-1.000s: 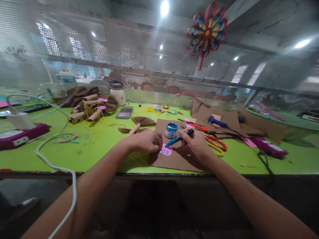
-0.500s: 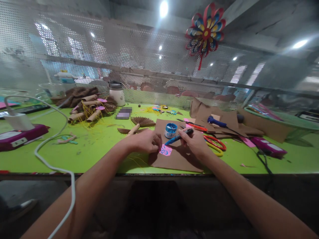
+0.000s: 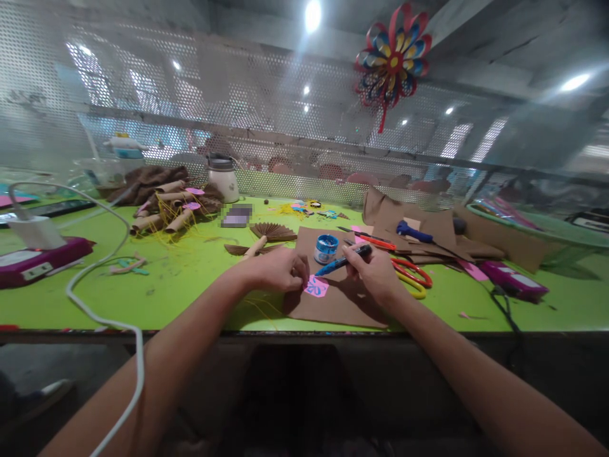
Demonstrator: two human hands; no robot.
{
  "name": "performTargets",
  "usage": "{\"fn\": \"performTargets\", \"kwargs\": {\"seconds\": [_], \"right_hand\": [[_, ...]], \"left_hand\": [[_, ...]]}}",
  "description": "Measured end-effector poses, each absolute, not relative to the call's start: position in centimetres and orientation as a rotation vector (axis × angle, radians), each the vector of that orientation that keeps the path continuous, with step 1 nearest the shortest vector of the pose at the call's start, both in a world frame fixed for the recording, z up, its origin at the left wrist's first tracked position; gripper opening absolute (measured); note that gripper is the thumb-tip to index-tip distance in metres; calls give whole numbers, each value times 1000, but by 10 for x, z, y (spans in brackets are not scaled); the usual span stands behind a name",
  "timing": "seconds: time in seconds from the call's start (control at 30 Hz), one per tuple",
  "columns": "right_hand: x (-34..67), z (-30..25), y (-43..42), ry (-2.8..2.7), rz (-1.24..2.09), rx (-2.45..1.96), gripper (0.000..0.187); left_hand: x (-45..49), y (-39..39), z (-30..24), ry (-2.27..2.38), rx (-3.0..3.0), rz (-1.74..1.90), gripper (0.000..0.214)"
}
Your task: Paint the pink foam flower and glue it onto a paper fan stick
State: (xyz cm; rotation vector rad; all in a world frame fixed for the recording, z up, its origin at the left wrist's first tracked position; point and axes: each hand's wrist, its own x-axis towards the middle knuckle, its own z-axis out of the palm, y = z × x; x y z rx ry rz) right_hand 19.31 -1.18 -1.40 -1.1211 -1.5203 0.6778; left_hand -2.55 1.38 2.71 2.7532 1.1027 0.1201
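My right hand is closed around a blue and black marker pen, its blue tip slanting down to the left. Under the tip lies a small piece of pink paper marked with blue curved strokes like petals. At the paper's left edge, my left hand has its fingers pinched together on the corner. The paper rests on a sheet of brown cardboard. Just behind the pen, an open jar of blue paint stands on the same cardboard. Whether the tip touches the paper is hard to make out.
Right of my right hand lie scissors with red and yellow handles, a blue glue gun and cardboard pieces. A folded brown paper fan and rolled paper tubes are at left. A white cable crosses the table's left side.
The pen and my right hand have shifted very slightly to the right. My left hand stays at the pink paper's edge.
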Motion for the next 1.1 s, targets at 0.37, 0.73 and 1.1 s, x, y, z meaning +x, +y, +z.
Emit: {"fn": "performTargets", "kwargs": {"seconds": [0.37,0.73,1.1], "right_hand": [[192,-14,-15,-1547,606,-1153,35],[194,-15,-17,-1521,557,-1161,31],[196,-16,-17,-1518,560,-1124,32]], "left_hand": [[-23,12,33,964,2730,99,27],[-22,12,32,969,2733,89,26],[-22,10,34,1001,2717,90,25]]}}
